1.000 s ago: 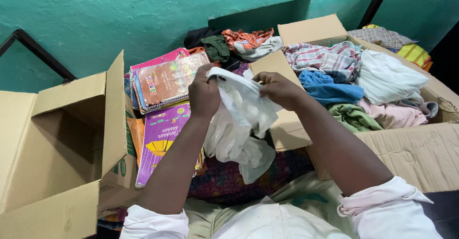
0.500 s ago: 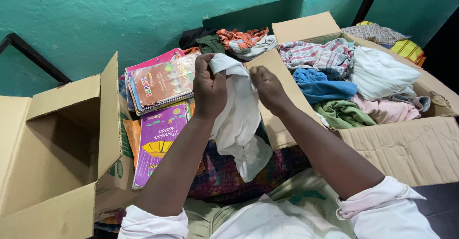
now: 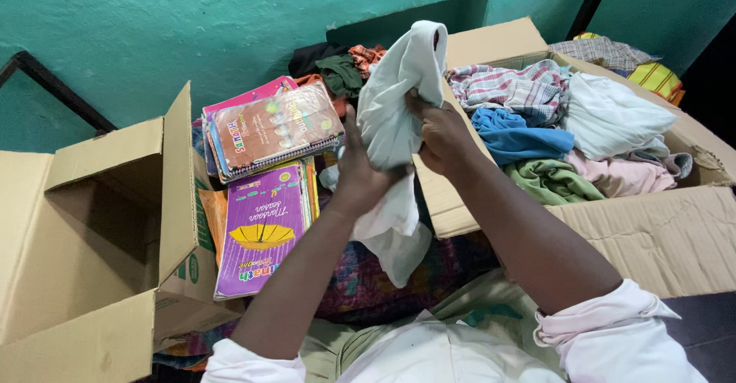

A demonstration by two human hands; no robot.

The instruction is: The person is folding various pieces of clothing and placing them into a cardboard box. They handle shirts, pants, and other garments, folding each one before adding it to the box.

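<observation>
Both my hands grip a white cloth garment point(image 3: 395, 107) held up in front of me. My left hand point(image 3: 359, 170) clutches its middle, with the lower part hanging down over my lap. My right hand point(image 3: 441, 134) pinches the upper part, which sticks up above my fingers. The garment hangs between a pile of books and a cardboard box of clothes.
An empty open cardboard box point(image 3: 92, 222) stands at the left. A stack of books and notebooks point(image 3: 264, 176) lies beside it. At the right a cardboard box point(image 3: 652, 230) holds folded and crumpled clothes. More clothes point(image 3: 337, 69) lie by the teal wall.
My hands have turned and lifted the white garment; its top now rises higher, and my left hand has dropped lower on the cloth.
</observation>
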